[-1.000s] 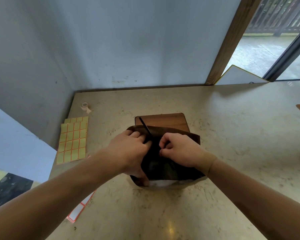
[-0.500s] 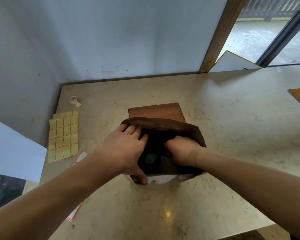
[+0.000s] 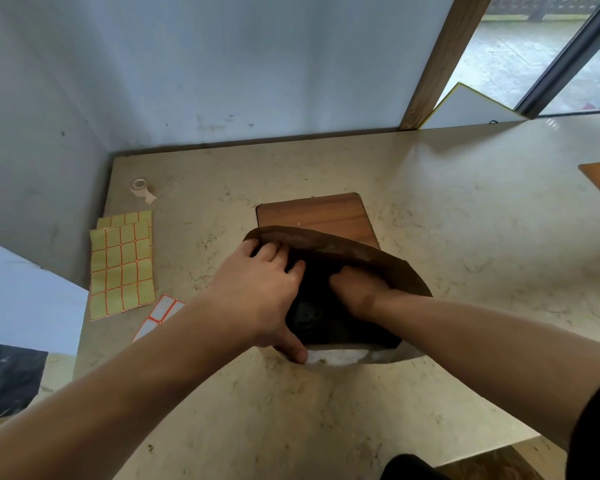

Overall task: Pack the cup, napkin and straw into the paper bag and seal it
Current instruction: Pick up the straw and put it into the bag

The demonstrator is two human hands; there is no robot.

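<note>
Since a second ago the black straw that stuck up from the bag's far rim has gone from sight, and our right hand [image 3: 357,292] has sunk from the mouth down into the bag, where only its back and wrist show; whether its fingers hold anything we cannot tell. Our left hand [image 3: 264,292] has kept its place on the left side of the opening.

Nearest to us, both forearms reach in over the pale stone table [image 3: 465,237]. The paper bag [image 3: 343,247] stands in the middle of it with its mouth open. Our left hand grips the bag's left edge: the thumb lies down along the near outer wall and the fingers curl over the rim into the dark interior. The two hands are close together but not touching. Between them, deep in the bag, a dark round shape shows that we take for the cup [image 3: 305,315], though it is dim. Something white [image 3: 340,356] lines the near rim; we cannot say if it is the napkin.

Left of the bag lie white labels with red borders [image 3: 161,315], then sheets of yellow labels [image 3: 122,268]. Just behind the bag a wooden board [image 3: 316,216] lies flat, and farther left near the wall sits a small tape roll [image 3: 140,188].
</note>
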